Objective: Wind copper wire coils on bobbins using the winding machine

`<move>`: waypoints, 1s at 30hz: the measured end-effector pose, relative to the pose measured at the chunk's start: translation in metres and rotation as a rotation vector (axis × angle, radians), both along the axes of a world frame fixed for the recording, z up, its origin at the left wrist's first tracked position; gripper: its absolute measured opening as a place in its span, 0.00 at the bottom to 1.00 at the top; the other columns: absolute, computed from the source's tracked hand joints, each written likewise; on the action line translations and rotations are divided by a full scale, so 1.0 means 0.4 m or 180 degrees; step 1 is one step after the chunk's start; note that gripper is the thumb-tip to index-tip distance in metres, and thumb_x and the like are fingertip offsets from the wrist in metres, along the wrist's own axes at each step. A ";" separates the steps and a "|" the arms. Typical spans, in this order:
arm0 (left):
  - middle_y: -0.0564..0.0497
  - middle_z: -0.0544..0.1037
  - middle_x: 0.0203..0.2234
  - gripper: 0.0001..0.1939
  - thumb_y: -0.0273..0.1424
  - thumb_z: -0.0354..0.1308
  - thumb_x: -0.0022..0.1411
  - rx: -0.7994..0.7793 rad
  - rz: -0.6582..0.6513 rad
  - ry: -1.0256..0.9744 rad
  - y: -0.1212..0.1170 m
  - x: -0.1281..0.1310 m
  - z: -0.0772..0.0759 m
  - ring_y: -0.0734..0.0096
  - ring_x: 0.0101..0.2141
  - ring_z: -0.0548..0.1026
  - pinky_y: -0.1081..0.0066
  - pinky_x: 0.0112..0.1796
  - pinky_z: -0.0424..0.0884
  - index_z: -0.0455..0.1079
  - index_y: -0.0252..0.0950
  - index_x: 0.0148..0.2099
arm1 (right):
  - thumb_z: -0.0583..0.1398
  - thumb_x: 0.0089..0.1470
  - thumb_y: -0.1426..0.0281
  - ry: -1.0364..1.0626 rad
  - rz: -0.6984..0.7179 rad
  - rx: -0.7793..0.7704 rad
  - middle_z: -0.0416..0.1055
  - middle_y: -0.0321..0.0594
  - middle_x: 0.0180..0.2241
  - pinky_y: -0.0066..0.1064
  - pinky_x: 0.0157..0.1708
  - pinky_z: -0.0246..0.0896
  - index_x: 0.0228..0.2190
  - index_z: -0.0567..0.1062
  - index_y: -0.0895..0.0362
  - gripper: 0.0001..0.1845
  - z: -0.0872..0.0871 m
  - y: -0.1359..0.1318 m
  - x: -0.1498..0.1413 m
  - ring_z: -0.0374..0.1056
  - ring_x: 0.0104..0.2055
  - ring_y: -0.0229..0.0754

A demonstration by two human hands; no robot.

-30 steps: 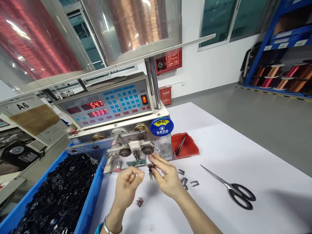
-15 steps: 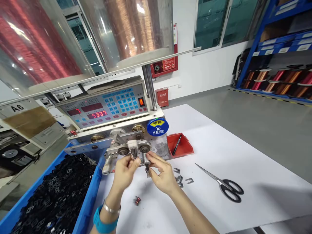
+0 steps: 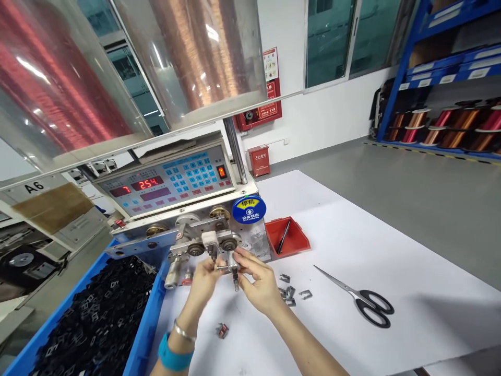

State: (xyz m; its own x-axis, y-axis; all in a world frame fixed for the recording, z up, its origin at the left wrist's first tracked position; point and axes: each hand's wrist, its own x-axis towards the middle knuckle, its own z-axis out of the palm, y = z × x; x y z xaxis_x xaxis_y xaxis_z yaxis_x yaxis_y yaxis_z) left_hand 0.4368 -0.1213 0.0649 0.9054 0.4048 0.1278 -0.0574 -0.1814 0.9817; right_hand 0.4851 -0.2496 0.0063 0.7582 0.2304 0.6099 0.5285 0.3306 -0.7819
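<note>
A coil winding machine [image 3: 250, 237] stands before me, its lit panel [image 3: 168, 177] showing red digits. My right hand [image 3: 258, 287] closes around the metal winding spindle [image 3: 233, 259], fingers along its side and thumb near the small black part [image 3: 235, 277] at its tip. Just left of the spindle, my left hand [image 3: 205, 282] is pinched closed below the wire guide [image 3: 212, 251]; what its fingertips hold is too small to make out. A small coil with red-brown winding [image 3: 223, 330] lies on the white table below my hands.
Left is a blue bin [image 3: 146, 324] full of black parts. Right of the machine sit a red tray [image 3: 299, 240] with a black pen [image 3: 283, 236], several metal clips [image 3: 289, 291] and black-handled scissors [image 3: 368, 303]. Wire spools in clear cylinders [image 3: 211, 112] hang above.
The lower display's digits have gone dark and the upper one now reads 254. My left hand has shifted slightly, uncovering a short metal pin by the spindle. The view has moved a little.
</note>
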 end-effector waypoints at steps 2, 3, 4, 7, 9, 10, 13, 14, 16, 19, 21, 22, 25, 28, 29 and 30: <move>0.59 0.60 0.12 0.15 0.37 0.66 0.42 0.0224 -0.0078 -0.0012 0.001 -0.017 -0.007 0.81 0.16 0.54 0.77 0.18 0.52 0.65 0.34 0.17 | 0.57 0.46 0.80 0.0021 0.0052 -0.0013 0.68 0.43 0.52 0.31 0.37 0.75 0.46 0.74 0.50 0.26 0.002 -0.001 0.000 0.70 0.47 0.45; 0.58 0.62 0.12 0.13 0.36 0.65 0.44 0.0364 -0.0076 -0.0058 0.003 -0.024 -0.009 0.80 0.16 0.55 0.77 0.19 0.52 0.67 0.34 0.19 | 0.57 0.46 0.80 0.0034 0.0068 -0.0024 0.68 0.43 0.52 0.31 0.36 0.75 0.46 0.74 0.49 0.26 0.002 -0.002 -0.001 0.70 0.47 0.45; 0.57 0.63 0.13 0.12 0.35 0.64 0.45 0.0474 -0.0034 -0.0105 0.006 -0.028 -0.008 0.80 0.17 0.56 0.77 0.19 0.53 0.68 0.34 0.20 | 0.57 0.46 0.80 0.0045 0.0063 -0.0031 0.68 0.42 0.52 0.31 0.36 0.75 0.46 0.74 0.49 0.25 0.001 -0.002 -0.001 0.71 0.47 0.45; 0.58 0.62 0.12 0.13 0.34 0.65 0.43 0.0456 0.0140 -0.0099 0.016 -0.012 -0.005 0.79 0.17 0.57 0.76 0.19 0.55 0.65 0.34 0.16 | 0.58 0.47 0.78 0.0046 -0.0029 -0.0023 0.67 0.43 0.53 0.32 0.36 0.75 0.46 0.74 0.49 0.24 -0.002 -0.002 0.000 0.71 0.46 0.45; 0.58 0.61 0.11 0.15 0.34 0.66 0.40 0.0344 0.0056 0.0004 0.018 -0.002 -0.007 0.79 0.17 0.58 0.76 0.20 0.56 0.64 0.34 0.14 | 0.58 0.48 0.78 0.0023 -0.0066 -0.0053 0.67 0.43 0.53 0.32 0.37 0.75 0.46 0.74 0.50 0.23 -0.003 -0.001 0.001 0.71 0.47 0.45; 0.58 0.61 0.11 0.15 0.34 0.66 0.40 0.0319 -0.0048 0.0058 0.017 -0.004 -0.009 0.79 0.17 0.58 0.76 0.19 0.56 0.64 0.34 0.14 | 0.58 0.47 0.78 0.0009 -0.0060 -0.0080 0.68 0.43 0.53 0.31 0.37 0.75 0.46 0.74 0.50 0.23 -0.004 -0.001 0.001 0.70 0.48 0.45; 0.57 0.64 0.12 0.12 0.35 0.64 0.45 0.0394 -0.0306 0.0063 0.017 -0.026 -0.011 0.80 0.16 0.57 0.77 0.19 0.54 0.68 0.33 0.18 | 0.58 0.47 0.78 0.0013 0.0000 -0.0135 0.68 0.43 0.52 0.31 0.37 0.75 0.46 0.74 0.50 0.24 -0.004 -0.001 0.002 0.69 0.50 0.46; 0.57 0.65 0.12 0.12 0.35 0.63 0.47 0.0464 -0.0278 -0.0009 0.019 -0.031 -0.008 0.80 0.17 0.57 0.77 0.19 0.54 0.69 0.33 0.19 | 0.58 0.47 0.78 0.0025 0.0009 -0.0127 0.68 0.43 0.52 0.31 0.37 0.75 0.46 0.74 0.50 0.23 -0.005 -0.001 0.002 0.69 0.49 0.46; 0.57 0.64 0.12 0.13 0.35 0.64 0.46 0.0598 -0.0031 -0.0122 0.025 -0.026 0.001 0.80 0.16 0.57 0.77 0.19 0.53 0.67 0.34 0.18 | 0.59 0.47 0.78 0.0051 -0.0006 -0.0076 0.68 0.43 0.52 0.32 0.37 0.75 0.46 0.74 0.50 0.23 -0.006 0.000 0.001 0.70 0.47 0.46; 0.59 0.59 0.10 0.16 0.36 0.65 0.41 0.0615 0.0207 -0.0014 0.027 -0.006 0.004 0.80 0.15 0.55 0.77 0.18 0.51 0.64 0.34 0.14 | 0.59 0.47 0.78 0.0068 -0.0046 -0.0039 0.67 0.44 0.53 0.32 0.37 0.75 0.46 0.74 0.50 0.23 -0.005 0.000 0.000 0.72 0.45 0.45; 0.59 0.59 0.10 0.15 0.36 0.65 0.41 0.0599 0.0026 0.0079 0.021 -0.010 0.000 0.80 0.15 0.56 0.77 0.18 0.51 0.65 0.34 0.15 | 0.58 0.47 0.79 0.0042 -0.0022 -0.0065 0.68 0.43 0.53 0.32 0.37 0.75 0.46 0.74 0.50 0.24 -0.002 -0.001 0.001 0.71 0.47 0.45; 0.59 0.60 0.10 0.14 0.35 0.64 0.43 0.0629 -0.0123 0.0072 0.018 -0.018 -0.002 0.80 0.15 0.56 0.77 0.18 0.52 0.66 0.34 0.16 | 0.58 0.47 0.79 0.0026 -0.0001 -0.0080 0.68 0.43 0.52 0.31 0.37 0.75 0.46 0.74 0.50 0.24 -0.001 -0.001 0.001 0.70 0.48 0.46; 0.57 0.63 0.12 0.12 0.35 0.63 0.48 0.0750 -0.0293 -0.0110 0.017 -0.033 0.001 0.80 0.17 0.57 0.77 0.19 0.53 0.68 0.34 0.19 | 0.58 0.47 0.79 0.0024 0.0037 -0.0074 0.68 0.42 0.52 0.30 0.36 0.75 0.46 0.74 0.49 0.24 0.000 -0.002 0.000 0.70 0.48 0.45; 0.57 0.63 0.12 0.14 0.36 0.65 0.44 0.0483 0.0004 -0.0224 0.030 -0.010 0.001 0.80 0.17 0.57 0.76 0.20 0.54 0.66 0.34 0.18 | 0.59 0.47 0.79 0.0085 0.0009 -0.0027 0.67 0.43 0.53 0.30 0.36 0.75 0.46 0.74 0.50 0.24 -0.004 0.000 -0.001 0.72 0.45 0.44; 0.58 0.62 0.12 0.16 0.37 0.65 0.43 0.0361 0.0039 -0.0201 0.033 0.000 -0.003 0.80 0.16 0.56 0.76 0.19 0.54 0.64 0.34 0.17 | 0.59 0.47 0.79 0.0097 0.0001 -0.0013 0.67 0.44 0.53 0.30 0.36 0.75 0.46 0.74 0.50 0.24 -0.006 0.001 -0.002 0.72 0.44 0.44; 0.58 0.61 0.11 0.18 0.39 0.65 0.42 0.0265 0.0011 -0.0159 0.034 0.006 -0.010 0.81 0.16 0.55 0.76 0.19 0.53 0.63 0.34 0.15 | 0.59 0.47 0.79 0.0094 -0.0003 -0.0010 0.67 0.44 0.53 0.30 0.37 0.75 0.46 0.74 0.50 0.24 -0.008 0.002 -0.001 0.72 0.45 0.44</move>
